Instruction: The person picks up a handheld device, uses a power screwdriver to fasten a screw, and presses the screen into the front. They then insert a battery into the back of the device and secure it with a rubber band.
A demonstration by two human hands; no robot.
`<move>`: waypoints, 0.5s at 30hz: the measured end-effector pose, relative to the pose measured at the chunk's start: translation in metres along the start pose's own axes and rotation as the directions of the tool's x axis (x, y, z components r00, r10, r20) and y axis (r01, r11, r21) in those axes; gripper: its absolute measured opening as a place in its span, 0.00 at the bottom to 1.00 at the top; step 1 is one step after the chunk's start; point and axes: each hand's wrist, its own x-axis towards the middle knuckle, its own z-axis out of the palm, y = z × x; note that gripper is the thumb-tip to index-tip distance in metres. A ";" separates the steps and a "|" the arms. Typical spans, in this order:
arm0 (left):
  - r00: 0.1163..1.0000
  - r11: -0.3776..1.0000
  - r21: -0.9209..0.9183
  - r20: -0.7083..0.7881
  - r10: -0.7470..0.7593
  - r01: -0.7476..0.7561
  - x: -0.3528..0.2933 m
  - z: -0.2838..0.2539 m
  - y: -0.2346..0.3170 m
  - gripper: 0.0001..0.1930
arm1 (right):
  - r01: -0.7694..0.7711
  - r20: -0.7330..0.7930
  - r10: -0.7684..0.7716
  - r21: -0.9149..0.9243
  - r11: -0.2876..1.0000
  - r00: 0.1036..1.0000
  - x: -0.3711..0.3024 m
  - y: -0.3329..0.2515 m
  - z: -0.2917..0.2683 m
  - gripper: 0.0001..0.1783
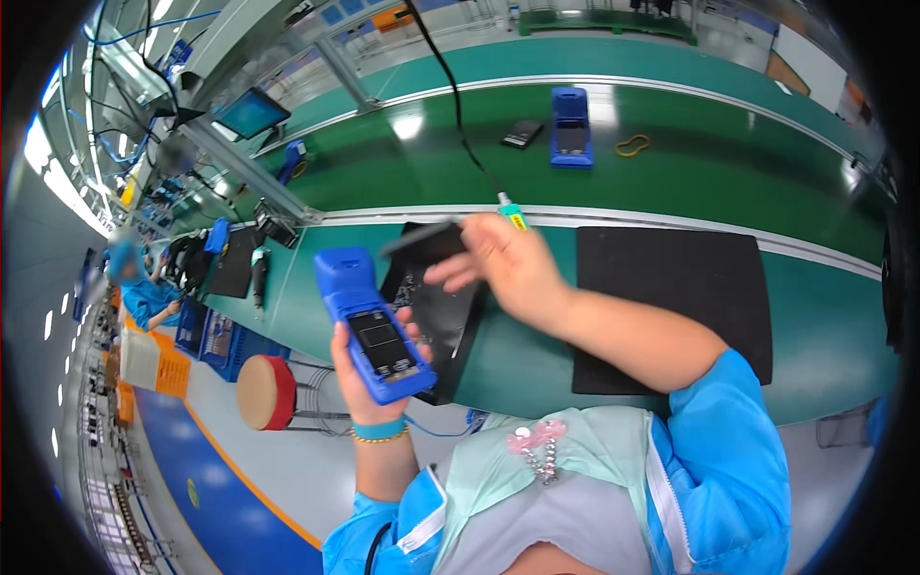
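Note:
My left hand [356, 388] is wrapped round a blue handheld device [347, 280], held tilted with its dark recessed panel facing up. Between thumb and fingers of my right hand [513, 273] is a dark flat piece [422, 240], smeared by motion and too unclear to name further. Both hands are above a black tray [450, 335], in which small shiny parts lie scattered. Just behind my right hand, a green electric screwdriver [515, 215] hangs from a black cable, partly hidden by the hand.
A black mat [671, 307] lies on the green bench at right. On the green strip beyond stand another blue device [572, 134], a dark flat part [522, 133] and a yellow band [632, 145]. A round stool [266, 393] and a co-worker [144, 287] are at left.

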 end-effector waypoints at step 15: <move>0.997 0.995 -0.091 -0.064 -0.046 0.040 -0.003 0.022 -0.007 0.36 | -0.411 -0.462 -0.238 -0.881 0.233 0.854 0.006 -0.074 -0.372 0.13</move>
